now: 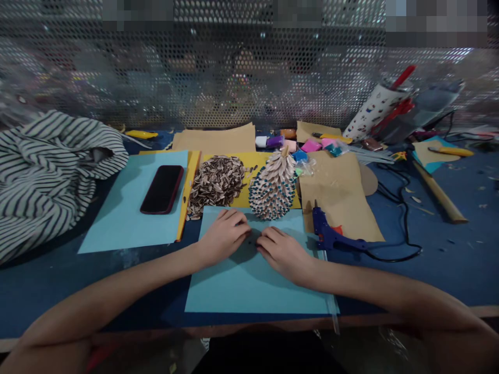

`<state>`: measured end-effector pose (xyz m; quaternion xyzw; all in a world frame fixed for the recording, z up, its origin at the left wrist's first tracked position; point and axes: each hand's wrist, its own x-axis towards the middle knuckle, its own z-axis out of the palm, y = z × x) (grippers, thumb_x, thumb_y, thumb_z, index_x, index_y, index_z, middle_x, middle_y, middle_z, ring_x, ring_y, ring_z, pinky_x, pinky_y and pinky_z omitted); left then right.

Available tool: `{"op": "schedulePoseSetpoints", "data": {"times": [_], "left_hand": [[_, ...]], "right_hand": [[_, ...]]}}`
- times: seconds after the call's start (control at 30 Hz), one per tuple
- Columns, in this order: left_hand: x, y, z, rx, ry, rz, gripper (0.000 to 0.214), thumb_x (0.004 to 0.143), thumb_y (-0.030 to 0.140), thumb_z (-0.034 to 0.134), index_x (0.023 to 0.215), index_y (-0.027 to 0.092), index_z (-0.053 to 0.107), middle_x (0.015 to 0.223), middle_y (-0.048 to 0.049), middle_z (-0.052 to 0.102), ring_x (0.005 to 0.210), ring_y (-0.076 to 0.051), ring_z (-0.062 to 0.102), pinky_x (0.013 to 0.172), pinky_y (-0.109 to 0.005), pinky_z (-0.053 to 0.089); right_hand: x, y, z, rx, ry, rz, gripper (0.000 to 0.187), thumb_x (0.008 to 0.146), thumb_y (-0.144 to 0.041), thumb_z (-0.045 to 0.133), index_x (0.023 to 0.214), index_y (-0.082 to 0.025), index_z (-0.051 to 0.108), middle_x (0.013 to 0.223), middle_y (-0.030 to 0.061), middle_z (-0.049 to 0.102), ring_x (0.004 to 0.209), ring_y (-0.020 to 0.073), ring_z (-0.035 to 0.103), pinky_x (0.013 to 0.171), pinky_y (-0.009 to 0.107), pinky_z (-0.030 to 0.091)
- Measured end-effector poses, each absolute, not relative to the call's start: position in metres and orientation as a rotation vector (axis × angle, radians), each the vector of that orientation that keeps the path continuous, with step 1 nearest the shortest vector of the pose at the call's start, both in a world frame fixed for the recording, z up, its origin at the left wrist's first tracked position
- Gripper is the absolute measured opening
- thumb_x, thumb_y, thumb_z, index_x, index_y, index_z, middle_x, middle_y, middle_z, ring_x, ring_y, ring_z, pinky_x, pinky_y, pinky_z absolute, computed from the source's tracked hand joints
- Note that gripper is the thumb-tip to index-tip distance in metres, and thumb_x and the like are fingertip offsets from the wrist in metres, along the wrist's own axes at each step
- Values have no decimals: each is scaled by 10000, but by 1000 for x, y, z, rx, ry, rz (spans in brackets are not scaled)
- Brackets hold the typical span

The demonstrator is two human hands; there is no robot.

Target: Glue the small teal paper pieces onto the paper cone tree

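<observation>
Both my hands lie palm down on the light blue sheet [253,291] at the near edge of the table [448,249]. My left hand [224,236] and right hand [283,254] curl their fingertips towards each other until they almost meet. Something small and dark may sit between them, but I cannot tell whether either hand pinches it or just presses the paper.

The seed-covered cone [273,189] stands upright just beyond my knuckles. A push forward could tip it, I think, or drag the sheet under its base. The glue gun [331,236] lies just beside the sheet's right edge with its nozzle end near my right hand. If it is hot, a sideways slip could burn me or smear glue on the paper. The seed pile [216,182] is loose, and a brush from my left hand would scatter it.

I count two light blue sheets, the second [128,208] with one phone [161,189] on it. There is one cone, one seed pile, one glue gun, and one striped cloth [47,171] far left
</observation>
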<state>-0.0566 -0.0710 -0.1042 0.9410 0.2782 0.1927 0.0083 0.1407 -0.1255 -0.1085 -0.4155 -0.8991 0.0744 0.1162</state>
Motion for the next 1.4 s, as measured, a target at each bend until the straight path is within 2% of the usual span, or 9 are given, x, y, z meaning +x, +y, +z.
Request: {"op": "schedulePoseSetpoints", "data": {"times": [0.23, 0.43, 0.57, 0.73, 0.9, 1.03, 1.4], "left_hand": [[-58, -70, -101, 2935, 880, 611, 133, 904, 161, 532, 812, 163, 628, 825, -31, 596, 806, -185, 541, 701, -309, 391], [-52, -59, -77, 2906, 904, 741, 169, 923, 207, 524, 810, 170, 644, 830, -35, 610, 807, -180, 540, 748, -313, 409], [-50, -55, -69, 2879, 925, 748, 180, 927, 229, 520, 820, 174, 653, 829, -36, 616, 804, -176, 569, 743, -312, 424], [-47, -53, -49, 2812, 977, 1037, 154, 929, 241, 524, 878, 184, 658, 863, -38, 640, 826, -151, 597, 731, -286, 449], [-39, -48, -30, 2734, 972, 1238, 93, 897, 198, 567, 885, 186, 659, 869, -38, 646, 817, -142, 598, 716, -281, 463], [-35, -49, -32, 2750, 937, 1212, 86, 887, 175, 576, 860, 161, 656, 847, -48, 639, 797, -150, 587, 679, -279, 445], [-36, -53, -34, 2775, 935, 1146, 98, 895, 184, 564, 861, 162, 652, 851, -49, 639, 807, -158, 579, 699, -284, 430]], "right_hand": [[138, -126, -111, -1242, -2684, 86, 150, 912, -149, 495, 844, -153, 629, 822, 70, 606, 784, 198, 574, 632, 312, 498], [135, -126, -113, -1256, -2726, 20, 116, 857, -82, 536, 827, -151, 624, 859, 95, 623, 788, 214, 583, 589, 312, 477], [135, -127, -108, -1254, -2705, 17, 110, 868, -109, 537, 821, -158, 624, 823, 78, 624, 767, 201, 581, 569, 296, 467], [149, -120, -68, -1123, -2384, -125, 187, 931, -178, 476, 815, -181, 622, 803, 43, 644, 754, 155, 590, 648, 273, 484], [167, -98, -21, -1108, -2005, -269, 87, 903, -172, 546, 864, -207, 616, 806, 34, 663, 767, 144, 626, 659, 271, 500], [170, -86, -14, -1146, -1964, -285, 94, 905, -183, 545, 848, -216, 613, 806, 49, 660, 777, 162, 635, 617, 277, 493], [168, -75, -18, -1159, -1958, -401, 93, 905, -188, 554, 840, -209, 617, 820, 40, 673, 769, 152, 638, 660, 289, 503]]}}
